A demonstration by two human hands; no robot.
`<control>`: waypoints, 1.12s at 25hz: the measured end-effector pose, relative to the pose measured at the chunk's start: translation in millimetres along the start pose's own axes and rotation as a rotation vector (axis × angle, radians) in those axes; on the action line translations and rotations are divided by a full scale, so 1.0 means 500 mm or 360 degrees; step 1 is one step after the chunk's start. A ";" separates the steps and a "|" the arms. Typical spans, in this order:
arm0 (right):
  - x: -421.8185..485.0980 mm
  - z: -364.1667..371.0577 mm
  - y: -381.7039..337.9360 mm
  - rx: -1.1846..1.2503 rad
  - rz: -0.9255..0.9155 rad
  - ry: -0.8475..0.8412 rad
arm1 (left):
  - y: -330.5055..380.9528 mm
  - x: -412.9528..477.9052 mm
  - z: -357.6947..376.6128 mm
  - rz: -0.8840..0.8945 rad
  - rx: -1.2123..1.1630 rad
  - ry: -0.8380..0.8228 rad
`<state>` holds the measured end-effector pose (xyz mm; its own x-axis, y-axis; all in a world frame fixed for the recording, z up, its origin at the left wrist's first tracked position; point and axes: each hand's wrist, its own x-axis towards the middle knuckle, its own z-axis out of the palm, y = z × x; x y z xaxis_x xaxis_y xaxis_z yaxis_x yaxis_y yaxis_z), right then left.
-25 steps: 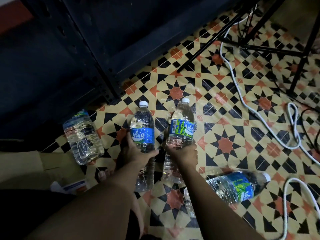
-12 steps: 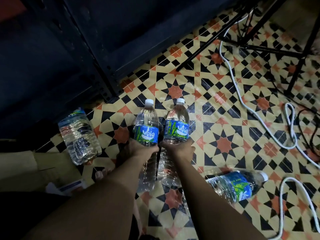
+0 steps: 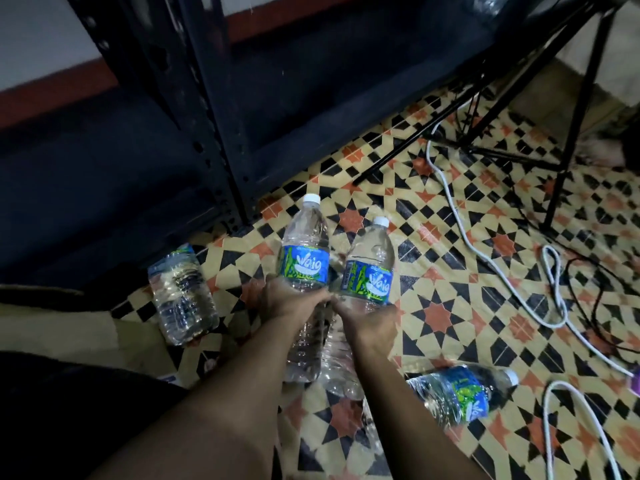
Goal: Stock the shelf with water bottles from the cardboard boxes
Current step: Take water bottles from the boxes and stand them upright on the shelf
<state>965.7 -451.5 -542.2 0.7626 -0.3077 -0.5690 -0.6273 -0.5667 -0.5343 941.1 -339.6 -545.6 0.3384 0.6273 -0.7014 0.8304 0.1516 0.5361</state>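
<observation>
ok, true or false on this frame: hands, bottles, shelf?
1. Each hand holds a water bottle. True: the left hand grips the left-hand bottle, and the right hand grips the right-hand bottle.
2. The held bottles have no caps. False: both carry white caps.
3. Two more bottles lie on the tiled floor. True: the floor bottle on the left and the floor bottle on the right.
4. The held bottles already stand on the shelf. False: both are in the hands, in front of it.
</observation>
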 end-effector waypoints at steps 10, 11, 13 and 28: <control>-0.190 -0.272 -0.180 0.0388 -0.0765 0.0238 | 0.196 -0.319 -0.189 0.0806 -0.0480 0.0280; -0.227 -0.292 -0.197 0.0422 -0.0855 0.0243 | 0.201 -0.361 -0.225 0.0886 -0.0523 0.0343; -0.295 -0.314 -0.226 0.0489 -0.1027 0.0249 | 0.200 -0.440 -0.306 0.1057 -0.0619 0.0450; -0.946 -0.191 -0.434 0.0941 -0.2091 -0.0562 | 0.040 -0.694 -0.907 0.1498 -0.1035 0.1662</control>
<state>756.5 -256.1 -97.3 0.7984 0.4126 0.4386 0.4262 0.1272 -0.8956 639.5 -207.7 -78.7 -0.0686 0.8774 0.4749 0.0795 -0.4697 0.8793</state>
